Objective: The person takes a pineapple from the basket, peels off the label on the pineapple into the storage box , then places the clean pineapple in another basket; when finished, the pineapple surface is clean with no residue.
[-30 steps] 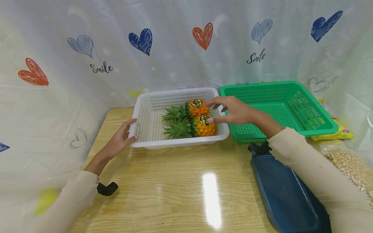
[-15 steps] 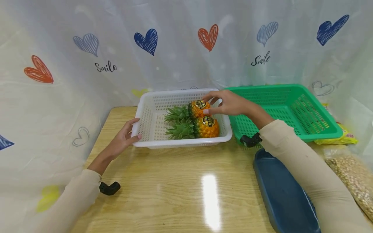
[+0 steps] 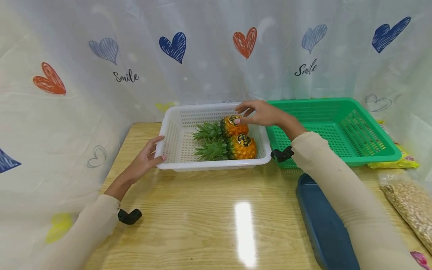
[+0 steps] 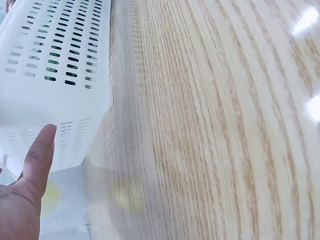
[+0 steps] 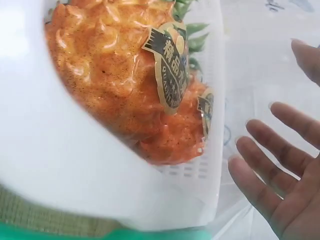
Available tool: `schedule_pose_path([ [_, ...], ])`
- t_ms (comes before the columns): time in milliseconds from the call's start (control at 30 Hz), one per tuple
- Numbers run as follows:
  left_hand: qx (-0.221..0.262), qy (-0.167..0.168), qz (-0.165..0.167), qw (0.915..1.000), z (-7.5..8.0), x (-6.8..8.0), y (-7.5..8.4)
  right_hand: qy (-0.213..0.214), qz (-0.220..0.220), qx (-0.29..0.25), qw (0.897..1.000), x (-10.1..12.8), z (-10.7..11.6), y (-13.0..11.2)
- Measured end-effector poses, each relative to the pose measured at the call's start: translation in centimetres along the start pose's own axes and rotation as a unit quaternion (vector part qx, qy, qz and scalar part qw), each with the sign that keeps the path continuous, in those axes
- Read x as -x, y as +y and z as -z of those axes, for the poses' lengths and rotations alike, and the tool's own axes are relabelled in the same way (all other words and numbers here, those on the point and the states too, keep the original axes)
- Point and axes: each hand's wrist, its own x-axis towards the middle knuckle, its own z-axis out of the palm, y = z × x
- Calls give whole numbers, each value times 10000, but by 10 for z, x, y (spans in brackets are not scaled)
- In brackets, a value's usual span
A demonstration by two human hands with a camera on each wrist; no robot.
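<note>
Two orange pineapples with green crowns, the rear one (image 3: 233, 129) and the front one (image 3: 243, 150), lie side by side in a white slotted basket (image 3: 209, 165). Both carry black-and-gold labels. My right hand (image 3: 258, 113) hovers over the basket's right end, fingers spread and holding nothing; its thumb overlaps the rear pineapple's label in the head view. The right wrist view shows those fingers apart from the fruit. My left hand (image 3: 145, 155) touches the basket's left end, thumb (image 4: 40, 157) straight along the outer wall; its other fingers are mostly hidden in the left wrist view.
A green basket (image 3: 372, 157) stands right of the white one, a yellow packet (image 3: 396, 161) beside it. A dark blue tray (image 3: 320, 217) lies partly under my right forearm. A bag of pale pieces (image 3: 410, 202) is at the right. A heart-print curtain (image 3: 209, 82) hangs behind.
My right hand has moved back and left, from over the front pineapple to over the rear one. The left hand stays at the white basket's left end. The head view has shifted slightly.
</note>
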Motion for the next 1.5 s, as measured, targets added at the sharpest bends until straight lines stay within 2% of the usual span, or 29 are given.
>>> schedule_pose_path([
  [633, 3, -47, 13, 10000, 0, 1, 2, -105, -612, 470, 9970, -40, -15, 13],
  [833, 19, -20, 20, 10000, 1, 1, 0, -399, -720, 447, 9956, -47, -25, 13],
  [1133, 140, -83, 53, 9999, -1, -1, -1, -712, -735, 527, 9934, -53, -34, 16],
  [1500, 73, -74, 98, 9999, -1, 1, 1, -670, -946, 686, 9909, -55, -35, 12],
])
